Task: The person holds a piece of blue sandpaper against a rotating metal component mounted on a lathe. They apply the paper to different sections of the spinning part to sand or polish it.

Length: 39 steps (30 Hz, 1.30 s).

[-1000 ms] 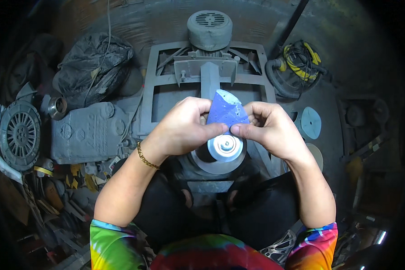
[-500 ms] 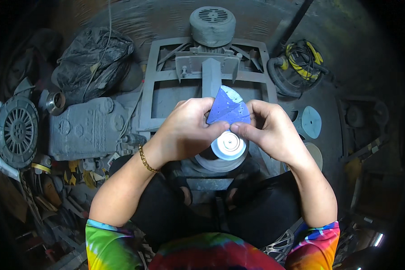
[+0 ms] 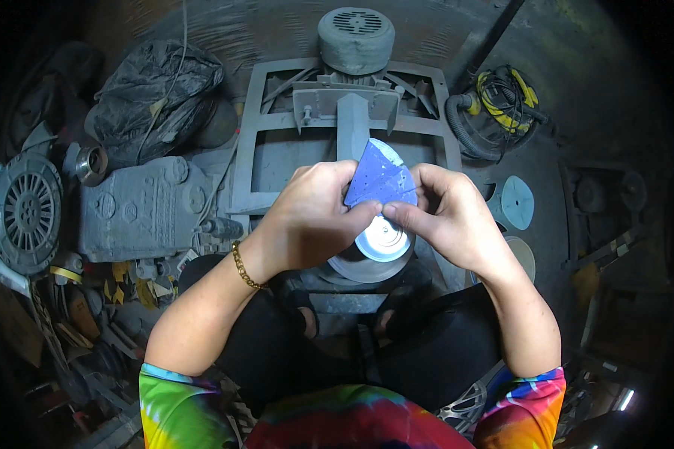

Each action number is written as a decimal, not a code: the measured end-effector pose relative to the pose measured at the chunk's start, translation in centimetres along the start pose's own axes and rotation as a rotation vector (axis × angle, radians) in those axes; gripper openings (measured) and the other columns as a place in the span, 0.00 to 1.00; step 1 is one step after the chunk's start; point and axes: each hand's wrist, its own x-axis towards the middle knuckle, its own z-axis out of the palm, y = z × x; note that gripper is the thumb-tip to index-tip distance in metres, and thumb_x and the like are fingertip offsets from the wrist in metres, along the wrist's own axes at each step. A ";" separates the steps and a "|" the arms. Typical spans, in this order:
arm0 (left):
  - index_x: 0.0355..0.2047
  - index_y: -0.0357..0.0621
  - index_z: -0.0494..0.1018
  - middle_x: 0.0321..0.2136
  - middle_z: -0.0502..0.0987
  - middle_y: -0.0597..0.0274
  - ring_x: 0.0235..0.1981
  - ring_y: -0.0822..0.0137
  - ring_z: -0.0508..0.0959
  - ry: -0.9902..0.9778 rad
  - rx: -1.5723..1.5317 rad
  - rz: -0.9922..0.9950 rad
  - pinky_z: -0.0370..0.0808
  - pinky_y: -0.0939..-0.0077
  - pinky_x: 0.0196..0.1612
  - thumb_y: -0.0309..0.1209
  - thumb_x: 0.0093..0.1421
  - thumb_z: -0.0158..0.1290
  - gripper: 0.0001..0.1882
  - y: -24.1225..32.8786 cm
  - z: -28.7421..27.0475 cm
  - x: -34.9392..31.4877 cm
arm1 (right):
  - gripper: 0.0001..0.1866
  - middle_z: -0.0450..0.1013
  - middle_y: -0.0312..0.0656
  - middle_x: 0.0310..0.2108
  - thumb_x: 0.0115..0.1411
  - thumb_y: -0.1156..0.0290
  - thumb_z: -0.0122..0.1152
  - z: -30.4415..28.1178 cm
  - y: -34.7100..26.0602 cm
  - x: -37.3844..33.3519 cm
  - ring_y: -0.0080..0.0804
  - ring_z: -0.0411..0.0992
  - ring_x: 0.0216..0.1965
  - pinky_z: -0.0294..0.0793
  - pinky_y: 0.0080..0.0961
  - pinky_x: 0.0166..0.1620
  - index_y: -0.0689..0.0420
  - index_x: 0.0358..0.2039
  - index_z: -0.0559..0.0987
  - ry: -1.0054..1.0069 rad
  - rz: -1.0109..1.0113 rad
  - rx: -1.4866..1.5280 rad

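Note:
Between my two hands is a folded blue-purple sanding disc with small holes, its upper edge paler and worn. My left hand pinches its left side, the thumb pressed along the lower edge. My right hand grips the right side, and the two thumb tips nearly meet at the bottom of the disc. Just below the thumbs shows a shiny, pale round metal piece with concentric rings, partly hidden by my hands. A grey round base lies under it.
Ahead stands a dusty metal frame with a motor. A hose vacuum sits right of it, near light blue discs. On the left are a black bag, a dusty grey case and a slotted round housing.
The sanding disc looks slightly flatter, its fold less marked. Both hands keep their grip in almost the same place, while the view has shifted a little.

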 end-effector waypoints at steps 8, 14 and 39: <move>0.44 0.32 0.76 0.36 0.81 0.63 0.37 0.79 0.75 -0.008 -0.055 0.002 0.75 0.78 0.42 0.25 0.60 0.56 0.13 -0.2 0.1 0.0 | 0.13 0.66 0.34 0.16 0.53 0.69 0.71 0.1 0.2 0.1 0.18 0.63 0.20 0.64 0.23 0.25 0.66 0.32 0.79 0.003 0.015 -0.001; 0.32 0.31 0.75 0.20 0.78 0.53 0.22 0.72 0.77 0.083 -0.156 0.112 0.74 0.70 0.29 0.30 0.55 0.57 0.11 -1.5 0.9 0.4 | 0.13 0.66 0.34 0.16 0.53 0.69 0.71 -0.1 0.3 0.2 0.18 0.63 0.20 0.65 0.22 0.25 0.66 0.32 0.79 -0.008 0.011 0.000; 0.46 0.31 0.74 0.38 0.80 0.65 0.39 0.79 0.75 -0.055 -0.175 -0.044 0.74 0.80 0.44 0.23 0.62 0.54 0.13 -0.4 0.5 0.5 | 0.12 0.64 0.30 0.18 0.53 0.69 0.71 -0.3 0.3 0.1 0.16 0.59 0.22 0.62 0.21 0.26 0.65 0.32 0.79 -0.013 0.037 0.023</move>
